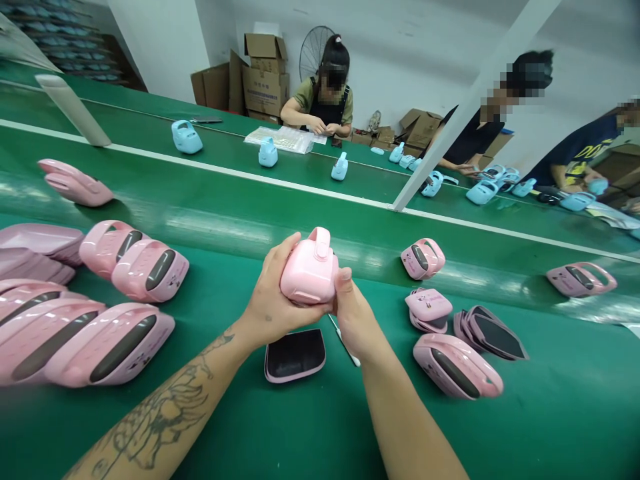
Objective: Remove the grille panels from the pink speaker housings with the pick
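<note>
Between my two hands is a pink plastic housing [309, 272] with a carry handle on top, held up above the green bench. My left hand [273, 293] wraps its left side and underside. On the right side my right hand [353, 310] grips it, thumb pressed against the edge. Below the hands lies a dark panel with a pink rim [295, 357] on the bench. A thin white-handled tool [350, 347] lies partly hidden behind my right hand. The fingers beneath the housing cannot be seen.
Several pink housings [113, 343] crowd the left, near stacked pink trays [40, 243]. To the right are a pink housing [457, 367], dark panels [493, 333] and pink covers [430, 310]. A green conveyor belt [240, 233] runs beyond; co-workers [323, 100] handle blue housings [483, 192] across it.
</note>
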`<move>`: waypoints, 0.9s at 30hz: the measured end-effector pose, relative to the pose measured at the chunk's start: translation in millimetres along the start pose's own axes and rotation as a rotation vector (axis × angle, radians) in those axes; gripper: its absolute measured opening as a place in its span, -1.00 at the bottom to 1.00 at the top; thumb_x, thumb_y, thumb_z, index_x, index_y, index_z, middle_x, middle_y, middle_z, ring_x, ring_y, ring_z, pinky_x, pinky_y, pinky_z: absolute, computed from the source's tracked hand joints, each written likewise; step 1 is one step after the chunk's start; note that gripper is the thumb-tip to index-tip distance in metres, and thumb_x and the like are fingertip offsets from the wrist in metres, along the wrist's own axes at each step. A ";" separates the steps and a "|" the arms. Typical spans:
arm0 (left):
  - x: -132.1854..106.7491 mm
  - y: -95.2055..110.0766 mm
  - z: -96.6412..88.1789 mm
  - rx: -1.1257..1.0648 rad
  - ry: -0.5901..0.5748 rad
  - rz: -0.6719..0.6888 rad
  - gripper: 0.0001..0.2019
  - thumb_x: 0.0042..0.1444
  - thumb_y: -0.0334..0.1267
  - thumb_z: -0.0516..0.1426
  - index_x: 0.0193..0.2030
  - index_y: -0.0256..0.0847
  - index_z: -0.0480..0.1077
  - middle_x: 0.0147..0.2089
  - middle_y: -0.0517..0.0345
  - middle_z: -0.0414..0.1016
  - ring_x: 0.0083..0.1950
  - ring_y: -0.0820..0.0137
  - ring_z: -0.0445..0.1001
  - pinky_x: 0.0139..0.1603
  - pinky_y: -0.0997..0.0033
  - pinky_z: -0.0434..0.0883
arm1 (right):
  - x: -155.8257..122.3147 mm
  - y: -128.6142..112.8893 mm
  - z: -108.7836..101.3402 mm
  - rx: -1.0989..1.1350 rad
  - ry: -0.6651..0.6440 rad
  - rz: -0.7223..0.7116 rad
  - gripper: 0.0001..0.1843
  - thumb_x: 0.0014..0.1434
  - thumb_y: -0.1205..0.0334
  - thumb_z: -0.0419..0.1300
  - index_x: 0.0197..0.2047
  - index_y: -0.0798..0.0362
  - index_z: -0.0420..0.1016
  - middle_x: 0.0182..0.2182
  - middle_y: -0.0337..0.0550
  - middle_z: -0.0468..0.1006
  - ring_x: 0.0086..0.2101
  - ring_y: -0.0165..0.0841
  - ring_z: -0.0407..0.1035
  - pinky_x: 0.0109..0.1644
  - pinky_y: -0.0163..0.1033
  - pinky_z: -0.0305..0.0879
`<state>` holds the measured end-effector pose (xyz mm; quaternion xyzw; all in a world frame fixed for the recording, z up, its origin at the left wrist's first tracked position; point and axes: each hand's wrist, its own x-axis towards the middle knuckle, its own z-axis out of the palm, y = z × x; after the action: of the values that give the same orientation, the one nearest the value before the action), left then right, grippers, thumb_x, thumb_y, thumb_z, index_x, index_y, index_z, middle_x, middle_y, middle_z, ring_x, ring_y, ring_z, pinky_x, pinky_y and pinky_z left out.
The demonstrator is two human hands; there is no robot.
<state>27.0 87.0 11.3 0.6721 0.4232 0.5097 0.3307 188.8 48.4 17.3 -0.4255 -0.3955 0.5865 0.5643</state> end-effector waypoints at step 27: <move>13.6 15.6 -12.1 -0.712 -0.268 -0.514 -0.36 -0.01 0.03 0.55 0.12 -0.30 0.58 0.02 -0.09 0.70 -0.03 0.16 0.64 -0.06 0.28 0.55 | -9.7 -16.6 -21.2 -1.021 -0.249 -0.711 0.25 0.21 0.15 0.54 0.72 -0.15 -0.14 0.56 0.19 0.18 0.53 0.15 0.14 0.58 0.42 0.19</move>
<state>20.7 92.8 33.7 0.4499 0.3281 0.4336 0.7085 214.2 39.1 26.6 -0.4124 -0.8052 0.1459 0.4004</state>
